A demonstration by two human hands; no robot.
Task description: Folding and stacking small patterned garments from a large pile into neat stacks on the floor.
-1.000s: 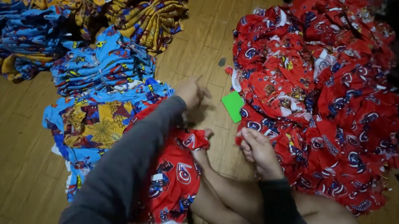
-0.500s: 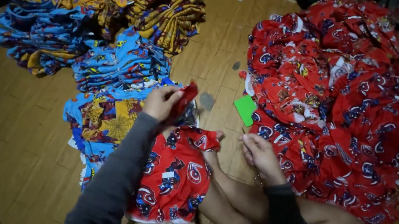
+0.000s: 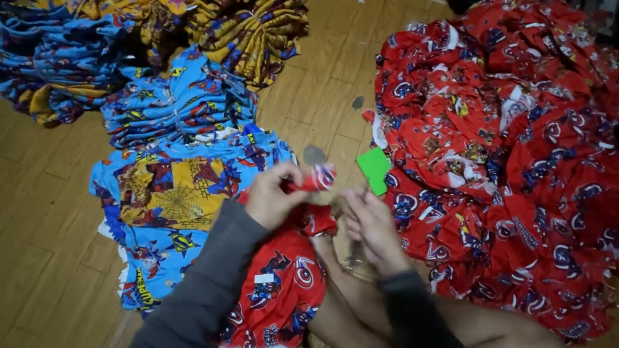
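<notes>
My left hand (image 3: 273, 197) pinches a small red cloth piece (image 3: 317, 177), just left of the big red pile (image 3: 512, 148). My right hand (image 3: 369, 223) is half curled beside it, touching its edge.

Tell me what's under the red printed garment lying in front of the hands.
The red garment lies partly over the edge of the blue printed stack and over a bare leg. The wooden floor beneath it is hidden.
</notes>
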